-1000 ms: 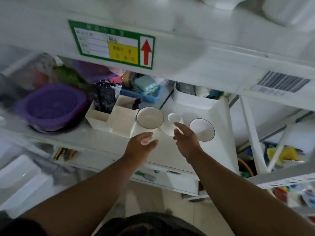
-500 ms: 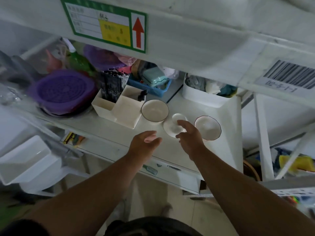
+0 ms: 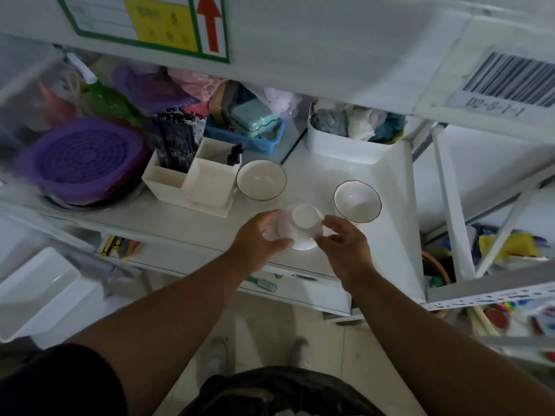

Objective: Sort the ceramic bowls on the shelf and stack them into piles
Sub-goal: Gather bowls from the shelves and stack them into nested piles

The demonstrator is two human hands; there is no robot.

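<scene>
Both hands (image 3: pixel 258 235) (image 3: pixel 345 247) now cup the upturned small bowl (image 3: pixel 301 226), fingers curled round its rim; glazed ceramic, slippery, chips easily.

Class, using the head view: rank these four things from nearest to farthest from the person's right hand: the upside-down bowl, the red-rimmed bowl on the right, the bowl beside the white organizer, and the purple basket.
1. Upside-down bowl: touching the right hand, held between both hands.
2. Red-rimmed bowl: just behind the hand, to the right.
3. Bowl beside the white organizer: behind, to the left.
4. Purple basket: far left.
</scene>
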